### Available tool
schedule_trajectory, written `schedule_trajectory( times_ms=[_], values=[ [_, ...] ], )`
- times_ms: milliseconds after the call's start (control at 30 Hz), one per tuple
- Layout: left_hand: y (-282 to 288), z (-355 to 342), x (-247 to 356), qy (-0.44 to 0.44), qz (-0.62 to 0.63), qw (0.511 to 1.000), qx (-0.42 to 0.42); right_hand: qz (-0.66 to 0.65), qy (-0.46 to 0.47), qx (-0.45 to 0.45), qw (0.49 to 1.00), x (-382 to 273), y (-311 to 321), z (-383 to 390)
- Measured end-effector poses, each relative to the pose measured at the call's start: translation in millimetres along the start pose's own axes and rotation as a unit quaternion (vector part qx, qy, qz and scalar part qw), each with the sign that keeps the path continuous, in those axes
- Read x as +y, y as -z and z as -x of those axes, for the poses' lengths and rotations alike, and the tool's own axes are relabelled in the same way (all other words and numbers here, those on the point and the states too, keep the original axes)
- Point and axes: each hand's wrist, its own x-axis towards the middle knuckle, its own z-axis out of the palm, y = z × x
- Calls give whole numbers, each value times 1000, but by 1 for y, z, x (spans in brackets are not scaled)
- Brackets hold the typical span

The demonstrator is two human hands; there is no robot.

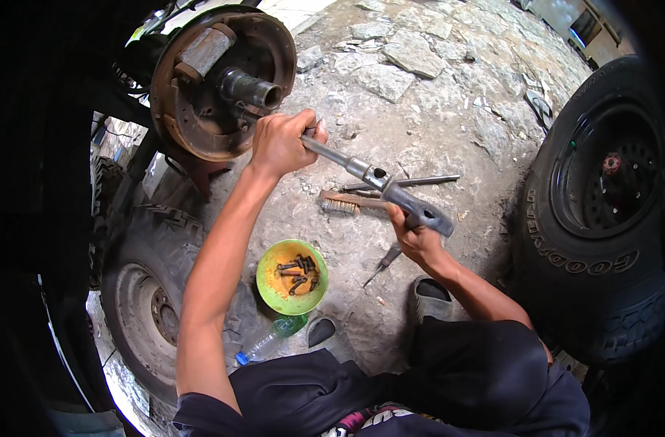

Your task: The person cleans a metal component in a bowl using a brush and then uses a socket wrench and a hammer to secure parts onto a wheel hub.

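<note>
The left grip (281, 142) is holding a metal bar (358, 168), slanting above the ground (358, 237) toward the right grip (418, 242), which is seemingly holding a wire brush (353, 201) by the bar's dark end (416, 207). Two-handed handling is seemingly occurring, calling next for steadiness.

Pale outlined capital letters (540, 231) stand on the black tyre (602, 302) at right. They curve along its sidewall.

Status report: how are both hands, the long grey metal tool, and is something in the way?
Left hand closed around the tool. Right hand at its dark end, grip partly hidden. Possibly in the way: brown wooden wire brush close by.
</note>
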Motion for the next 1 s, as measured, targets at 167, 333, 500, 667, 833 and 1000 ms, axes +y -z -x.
schedule_trajectory(
  times_ms=[167,333,500,667,833,1000],
  values=[
    [1,-1,-1,2,-2,1000,-2,-197,52,36,978,-24,-6,-1],
    [0,0,-1,3,-2,1000,-4,-74,-86,-33,993,2,-11,11],
    [-1,-2,1,-5,8,1000,4,-113,63,-7,992,-20,0,3],
    [2,-2,1,7,-10,1000,-2,-73,95,18,993,-33,-4,3],
    [0,-3,1,7,-8,1000,0,-51,38,-15,998,-11,-9,8],
    [0,-2,0,6,2,1000,1,-191,98,31,976,-41,-8,7]
  ],
)
